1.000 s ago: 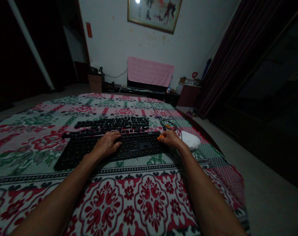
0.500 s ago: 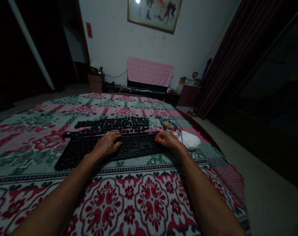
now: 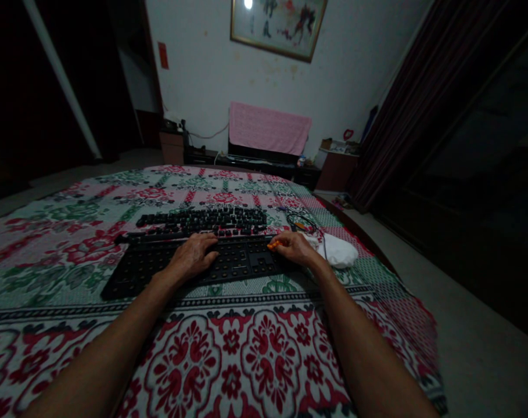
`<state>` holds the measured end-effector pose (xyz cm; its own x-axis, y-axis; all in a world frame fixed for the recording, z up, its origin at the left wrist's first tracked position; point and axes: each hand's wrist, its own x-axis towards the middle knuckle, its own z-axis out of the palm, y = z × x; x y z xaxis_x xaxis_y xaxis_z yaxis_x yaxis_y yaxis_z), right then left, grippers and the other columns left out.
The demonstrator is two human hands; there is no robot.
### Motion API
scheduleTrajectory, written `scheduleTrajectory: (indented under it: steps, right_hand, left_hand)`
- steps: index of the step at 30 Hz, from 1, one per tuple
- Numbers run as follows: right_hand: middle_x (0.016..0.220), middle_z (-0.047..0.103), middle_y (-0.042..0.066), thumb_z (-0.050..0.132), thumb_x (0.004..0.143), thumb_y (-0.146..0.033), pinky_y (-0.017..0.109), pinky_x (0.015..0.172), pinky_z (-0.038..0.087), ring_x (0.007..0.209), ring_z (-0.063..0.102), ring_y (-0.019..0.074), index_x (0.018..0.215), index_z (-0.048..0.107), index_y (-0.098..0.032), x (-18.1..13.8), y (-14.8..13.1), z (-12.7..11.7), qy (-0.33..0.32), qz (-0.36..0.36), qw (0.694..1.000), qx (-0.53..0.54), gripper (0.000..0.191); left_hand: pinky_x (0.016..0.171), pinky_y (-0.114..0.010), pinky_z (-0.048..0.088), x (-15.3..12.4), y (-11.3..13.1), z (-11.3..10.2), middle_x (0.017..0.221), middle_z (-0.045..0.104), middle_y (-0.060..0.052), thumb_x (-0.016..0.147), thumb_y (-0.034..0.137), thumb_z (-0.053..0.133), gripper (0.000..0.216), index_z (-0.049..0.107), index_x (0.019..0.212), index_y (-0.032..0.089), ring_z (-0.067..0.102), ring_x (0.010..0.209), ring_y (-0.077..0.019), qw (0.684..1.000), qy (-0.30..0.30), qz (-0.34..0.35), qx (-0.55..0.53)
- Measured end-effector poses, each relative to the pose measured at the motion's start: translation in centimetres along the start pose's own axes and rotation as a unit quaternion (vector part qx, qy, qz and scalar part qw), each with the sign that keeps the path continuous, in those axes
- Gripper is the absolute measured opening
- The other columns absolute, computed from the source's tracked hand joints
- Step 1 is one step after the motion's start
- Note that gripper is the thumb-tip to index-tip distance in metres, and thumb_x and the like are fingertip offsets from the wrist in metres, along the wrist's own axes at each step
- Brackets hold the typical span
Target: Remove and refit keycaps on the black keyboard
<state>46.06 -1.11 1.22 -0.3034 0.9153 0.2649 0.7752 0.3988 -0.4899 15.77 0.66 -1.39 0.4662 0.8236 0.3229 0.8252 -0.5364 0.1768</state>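
A black keyboard base [image 3: 142,270] with its keycaps off lies on a floral bedspread [image 3: 229,348]. My left hand [image 3: 193,255] rests palm down on the middle of the base, fingers curled against it. My right hand [image 3: 293,248] is closed in a pinch on a small orange tool [image 3: 273,245] at the base's right end. Rows of loose black keycaps [image 3: 203,219] lie just beyond the base.
A white cloth bundle [image 3: 340,251] and a coiled black cable [image 3: 301,222] lie right of my right hand near the bed's edge. Beyond the bed stand a pink-draped screen [image 3: 269,128] on a low cabinet, a framed picture [image 3: 277,23] and dark curtains [image 3: 403,104].
My right hand with the orange tool has shifted left along the keyboard base. My left hand stays in place. The camera has moved slightly.
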Motion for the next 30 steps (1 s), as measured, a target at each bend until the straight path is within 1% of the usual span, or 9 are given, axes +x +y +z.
scheduleTrajectory:
  steps: [3,8,12,15,17,20,24,26,30]
  right_hand:
    - [0.079,0.067,0.002,0.050,0.068,-0.015,0.020,0.063,0.042,0.069,0.058,0.0119,0.083,0.067,-0.017,0.0,0.2,0.6,-0.025,-0.016,1.000,-0.007,0.023]
    - [0.070,0.066,0.002,0.051,0.066,-0.017,0.019,0.053,0.039,0.059,0.055,0.0109,0.074,0.067,-0.015,-0.1,0.6,0.7,-0.014,0.037,0.999,0.014,0.018]
    - [0.068,0.065,0.001,0.051,0.064,-0.017,0.018,0.052,0.037,0.059,0.054,0.0106,0.074,0.068,-0.016,-0.3,-0.1,0.6,-0.017,0.022,1.000,0.006,0.020]
    - [0.060,0.062,0.000,0.050,0.063,-0.018,0.018,0.049,0.034,0.053,0.050,0.0098,0.070,0.068,-0.016,-0.4,-0.4,0.6,-0.019,0.027,0.999,-0.016,0.019]
    - [0.059,0.061,-0.001,0.051,0.064,-0.020,0.019,0.049,0.034,0.053,0.050,0.0097,0.069,0.067,-0.015,-0.5,-0.3,0.3,-0.002,0.042,0.999,-0.001,0.017]
    - [0.065,0.062,0.000,0.053,0.065,-0.023,0.019,0.054,0.037,0.059,0.052,0.0107,0.070,0.066,-0.014,-0.9,0.4,-0.2,0.064,0.059,0.995,0.040,0.016]
    - [0.077,0.063,0.002,0.050,0.067,-0.018,0.022,0.062,0.040,0.070,0.055,0.0127,0.078,0.065,-0.015,-2.2,0.7,0.3,0.142,0.030,0.988,0.053,0.019]
    - [0.081,0.064,0.003,0.048,0.070,-0.017,0.022,0.065,0.040,0.072,0.055,0.0123,0.084,0.065,-0.016,-3.0,0.4,1.3,0.145,0.003,0.988,0.054,0.022]
    - [0.079,0.061,0.003,0.048,0.071,-0.013,0.024,0.069,0.039,0.072,0.053,0.0123,0.085,0.065,-0.017,-3.8,-0.6,3.0,0.139,-0.052,0.989,-0.026,0.022]
  left_hand:
    - [0.097,-0.033,0.036,0.1,-0.1,0.1,0.122,0.053,-0.006,0.076,0.040,0.042,0.043,0.059,0.108,0.017,0.045,0.112,-0.0215,1.000,0.000,-0.002,-0.001]
    - [0.097,-0.033,0.036,0.1,0.0,0.0,0.122,0.053,-0.005,0.077,0.040,0.042,0.043,0.059,0.109,0.018,0.046,0.112,-0.0216,1.000,-0.006,-0.002,0.005]
    - [0.097,-0.033,0.035,0.0,0.0,-0.1,0.122,0.053,-0.006,0.077,0.039,0.042,0.043,0.059,0.109,0.017,0.046,0.112,-0.0218,1.000,-0.003,0.002,0.001]
    - [0.097,-0.035,0.035,0.0,0.1,0.0,0.122,0.053,-0.007,0.076,0.040,0.043,0.043,0.059,0.108,0.016,0.045,0.113,-0.0227,1.000,0.000,-0.006,-0.012]
    - [0.098,-0.035,0.035,0.0,0.1,0.0,0.122,0.053,-0.007,0.076,0.039,0.043,0.042,0.059,0.108,0.016,0.045,0.113,-0.0225,1.000,-0.002,-0.010,-0.016]
    - [0.098,-0.034,0.035,0.0,0.1,-0.1,0.122,0.053,-0.006,0.076,0.039,0.042,0.042,0.059,0.109,0.017,0.044,0.114,-0.0219,1.000,-0.008,-0.007,-0.009]
    - [0.098,-0.033,0.035,0.1,0.2,-0.3,0.123,0.052,-0.005,0.077,0.039,0.041,0.043,0.058,0.110,0.018,0.044,0.114,-0.0219,1.000,-0.018,-0.008,0.012]
    - [0.097,-0.033,0.036,0.1,0.2,-0.4,0.123,0.052,-0.005,0.077,0.040,0.041,0.043,0.058,0.110,0.018,0.045,0.114,-0.0218,1.000,-0.021,-0.009,0.015]
    - [0.095,-0.033,0.038,0.2,0.2,-0.4,0.122,0.053,-0.006,0.076,0.040,0.041,0.044,0.059,0.109,0.017,0.046,0.112,-0.0234,1.000,-0.011,-0.004,0.014]
